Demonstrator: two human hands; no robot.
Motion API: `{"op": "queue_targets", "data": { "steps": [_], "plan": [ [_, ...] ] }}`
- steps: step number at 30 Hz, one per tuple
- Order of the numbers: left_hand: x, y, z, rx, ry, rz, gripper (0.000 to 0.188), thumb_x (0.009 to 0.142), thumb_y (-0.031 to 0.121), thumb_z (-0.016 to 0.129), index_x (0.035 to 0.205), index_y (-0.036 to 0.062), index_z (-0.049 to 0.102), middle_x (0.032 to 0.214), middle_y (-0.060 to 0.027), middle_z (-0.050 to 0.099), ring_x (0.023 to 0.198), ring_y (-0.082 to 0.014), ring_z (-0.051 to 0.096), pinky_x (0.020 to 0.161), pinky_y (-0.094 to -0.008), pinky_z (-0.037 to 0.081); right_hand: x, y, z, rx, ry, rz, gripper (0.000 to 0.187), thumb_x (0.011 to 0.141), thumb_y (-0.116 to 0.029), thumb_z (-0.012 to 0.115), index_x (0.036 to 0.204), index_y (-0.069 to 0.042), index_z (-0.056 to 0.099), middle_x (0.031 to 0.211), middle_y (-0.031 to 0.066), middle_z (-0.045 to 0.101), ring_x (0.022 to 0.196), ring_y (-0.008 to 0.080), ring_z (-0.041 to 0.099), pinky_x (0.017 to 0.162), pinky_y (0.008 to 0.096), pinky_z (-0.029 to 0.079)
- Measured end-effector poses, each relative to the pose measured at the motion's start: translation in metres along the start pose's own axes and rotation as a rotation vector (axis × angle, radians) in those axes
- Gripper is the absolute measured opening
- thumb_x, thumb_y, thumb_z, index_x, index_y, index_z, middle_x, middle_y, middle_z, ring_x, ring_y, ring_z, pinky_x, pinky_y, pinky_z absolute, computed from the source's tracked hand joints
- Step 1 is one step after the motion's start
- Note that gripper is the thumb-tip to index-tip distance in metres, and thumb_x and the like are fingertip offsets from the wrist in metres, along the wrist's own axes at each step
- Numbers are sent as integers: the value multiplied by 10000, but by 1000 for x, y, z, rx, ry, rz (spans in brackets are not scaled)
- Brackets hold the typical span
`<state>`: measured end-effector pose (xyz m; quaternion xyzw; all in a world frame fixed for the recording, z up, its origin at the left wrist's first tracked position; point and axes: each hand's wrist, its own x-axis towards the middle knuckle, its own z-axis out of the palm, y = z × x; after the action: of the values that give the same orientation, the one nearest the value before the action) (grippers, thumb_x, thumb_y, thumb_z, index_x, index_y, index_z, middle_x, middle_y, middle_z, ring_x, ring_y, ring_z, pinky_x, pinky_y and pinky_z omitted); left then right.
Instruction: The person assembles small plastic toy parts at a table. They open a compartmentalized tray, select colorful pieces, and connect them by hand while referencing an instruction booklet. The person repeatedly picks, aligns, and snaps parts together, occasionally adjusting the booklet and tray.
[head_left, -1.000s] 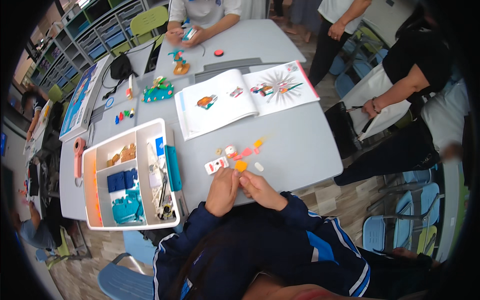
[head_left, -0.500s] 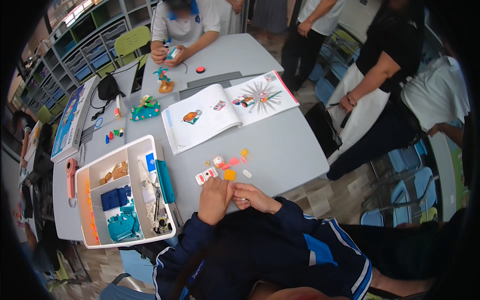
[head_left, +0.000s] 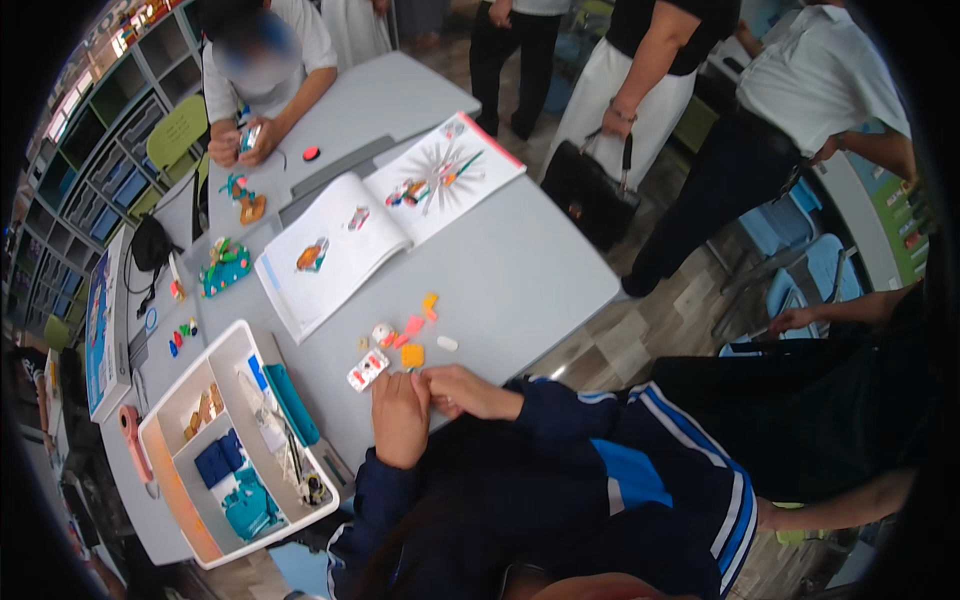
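My left hand (head_left: 400, 421) and my right hand (head_left: 463, 391) meet at the near table edge, fingertips pinched together. Whatever lies between the fingers is hidden. Just beyond the fingers is an orange-yellow toy brick (head_left: 412, 355). A white building plate with red marks (head_left: 368, 369) lies close to the left fingertips. Around them are a small oval white piece (head_left: 447, 343), a rounded white and red piece (head_left: 383, 333), a pink piece (head_left: 413, 326) and a small yellow piece (head_left: 430, 305).
An open picture booklet (head_left: 318, 230) lies beyond the pieces. At left stands a white divided bin (head_left: 212, 348) of sorted bricks, near a teal built model (head_left: 226, 268). Across the table (head_left: 500, 270) a person holds a small model (head_left: 249, 137). A bystander carries a black bag (head_left: 590, 195) at right.
My view has turned, so the table and its things sit further left and tilted. My hands stay pinched together; a small white bit seen by my right fingers is now hidden.
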<state>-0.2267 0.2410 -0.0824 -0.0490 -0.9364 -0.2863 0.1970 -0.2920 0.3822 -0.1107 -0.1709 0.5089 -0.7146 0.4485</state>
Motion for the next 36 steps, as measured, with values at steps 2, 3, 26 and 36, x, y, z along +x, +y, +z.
{"op": "queue_targets", "data": {
  "steps": [2,3,26,36],
  "plan": [
    [2,-2,3,8,-33,1,255,983,89,506,761,-21,565,764,-176,550,777,-368,496,735,-468,408,4,11,-7,1,25,16,248,1009,-253,414,845,-91,508,672,-43,418,558,57,355,479,246,301],
    [6,-3,4,-3,-56,-10,255,984,89,504,763,-22,567,766,-179,552,776,-370,495,736,-470,408,3,6,-7,15,25,59,245,1003,-253,417,866,-82,524,672,-44,418,560,55,363,477,247,300],
    [20,4,-17,-485,-85,-226,385,1051,226,426,794,-23,570,714,-157,571,702,-319,476,655,-411,398,-2,-32,7,-182,104,-45,261,954,-226,490,891,-10,623,683,-39,492,590,36,409,513,229,321],
    [13,-4,-7,-786,-56,-455,456,1049,328,469,770,-25,547,675,-58,506,662,-130,450,626,-312,374,-12,-47,-2,103,7,101,215,907,-170,427,917,-5,565,694,-35,399,553,33,292,488,205,234]
  ]
}}
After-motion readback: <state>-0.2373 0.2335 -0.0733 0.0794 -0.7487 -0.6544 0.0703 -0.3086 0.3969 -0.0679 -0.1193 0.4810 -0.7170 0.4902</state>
